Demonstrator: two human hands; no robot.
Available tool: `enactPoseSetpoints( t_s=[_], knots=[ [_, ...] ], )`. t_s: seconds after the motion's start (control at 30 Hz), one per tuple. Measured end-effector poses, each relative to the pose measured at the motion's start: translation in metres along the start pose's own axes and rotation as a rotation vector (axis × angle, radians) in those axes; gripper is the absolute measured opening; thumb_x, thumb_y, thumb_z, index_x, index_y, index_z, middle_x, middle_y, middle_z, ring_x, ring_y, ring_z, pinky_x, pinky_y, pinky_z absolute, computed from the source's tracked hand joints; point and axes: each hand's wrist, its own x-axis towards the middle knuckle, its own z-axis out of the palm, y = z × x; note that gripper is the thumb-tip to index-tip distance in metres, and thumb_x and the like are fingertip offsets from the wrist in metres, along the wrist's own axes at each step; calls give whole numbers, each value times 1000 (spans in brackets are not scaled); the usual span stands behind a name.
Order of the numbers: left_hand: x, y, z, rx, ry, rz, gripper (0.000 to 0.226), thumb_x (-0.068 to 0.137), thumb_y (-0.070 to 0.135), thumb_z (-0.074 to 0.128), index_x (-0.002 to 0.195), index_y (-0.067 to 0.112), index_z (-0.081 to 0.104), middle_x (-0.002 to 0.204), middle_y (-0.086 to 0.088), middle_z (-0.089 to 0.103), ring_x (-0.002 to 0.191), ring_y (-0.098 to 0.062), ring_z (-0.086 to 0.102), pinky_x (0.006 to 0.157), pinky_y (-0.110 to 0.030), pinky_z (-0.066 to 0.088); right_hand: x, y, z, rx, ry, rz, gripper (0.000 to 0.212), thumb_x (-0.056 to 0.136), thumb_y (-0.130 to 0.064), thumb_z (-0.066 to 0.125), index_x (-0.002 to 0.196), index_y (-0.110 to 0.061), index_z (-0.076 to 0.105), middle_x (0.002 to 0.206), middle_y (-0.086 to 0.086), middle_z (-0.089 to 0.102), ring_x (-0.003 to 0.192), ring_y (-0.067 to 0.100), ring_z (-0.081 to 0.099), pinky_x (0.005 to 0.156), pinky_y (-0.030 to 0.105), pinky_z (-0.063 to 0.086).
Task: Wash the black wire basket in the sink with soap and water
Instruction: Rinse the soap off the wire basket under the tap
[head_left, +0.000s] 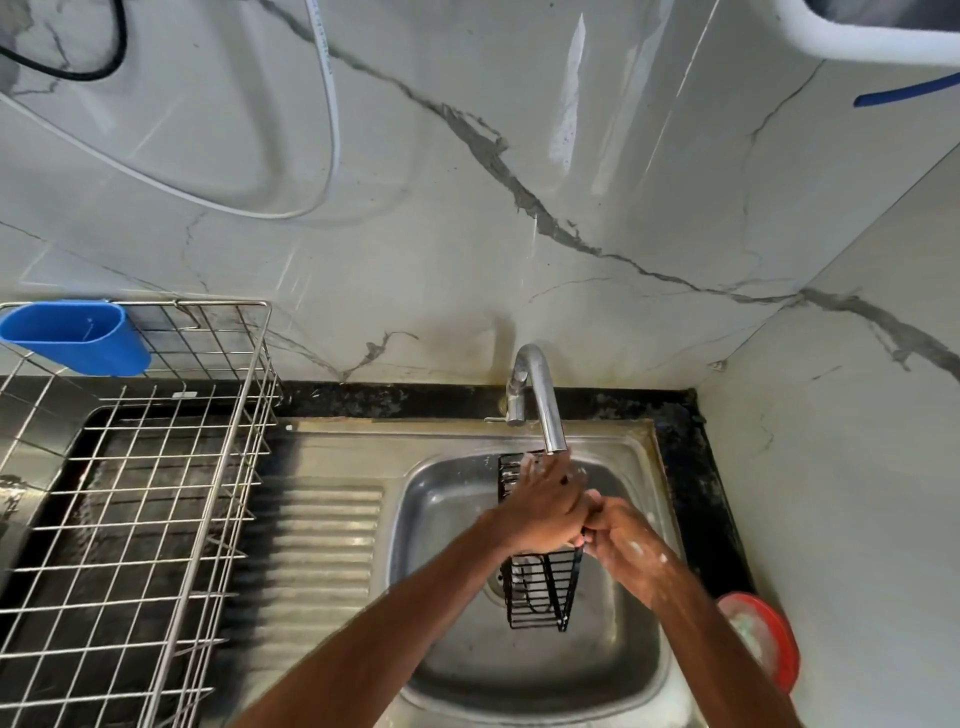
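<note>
Left grip (545, 506) lies flat across the upper part of the black wire basket (543, 590), fingers straight and stretched toward the spout, clamped on nothing. Right grip (626, 551), flecked with white suds, is curled tight on the basket's right edge, and the two meet at that rim.

At far left a blue plastic holder (78, 338) hangs on the far corner of a steel wire dish rack (156, 493), which stands on the black stone bench (395, 400). Just right of the rack, the ribbed drainboard (322, 540) runs into the stainless sink (447, 519). The basket is held on end inside the sink bowl. Its far end sits directly under the curved steel tap (540, 395) and its near end is down toward the drain. Whether it touches the bowl I cannot tell.

Near the right edge a red-rimmed dish (769, 639) holding something pale sits on the bench, against the marble-patterned wall.
</note>
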Motion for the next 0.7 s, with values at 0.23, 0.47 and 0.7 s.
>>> enactPoseSetpoints(
  t_s=[0.23, 0.47, 0.7],
  knots=[
    [9, -34, -19, 10, 219, 250, 25, 103, 21, 62, 103, 1, 77, 117, -19, 74, 132, -38, 60, 107, -54, 51, -9, 4, -4, 35, -33, -22, 27, 99, 7, 43, 117, 11, 64, 110, 30, 70, 60, 15, 59, 70, 30, 50],
    [-2, -7, -25, 166, 96, 315, 56, 108, 28, 27, 134, -8, 61, 147, -29, 53, 147, -41, 40, 125, -54, 24, -9, 5, -11, 56, 16, -21, 19, 97, 7, 46, 104, 13, 63, 84, 20, 62, 57, 15, 57, 73, 36, 49],
    [-12, -37, -10, -5, 273, 88, 39, 111, 22, 34, 117, 0, 66, 124, -28, 67, 125, -45, 62, 117, -62, 25, -11, 5, -5, -59, -15, -61, 24, 99, 3, 48, 111, 9, 68, 107, 28, 72, 62, 16, 56, 60, 22, 50]
  ],
)
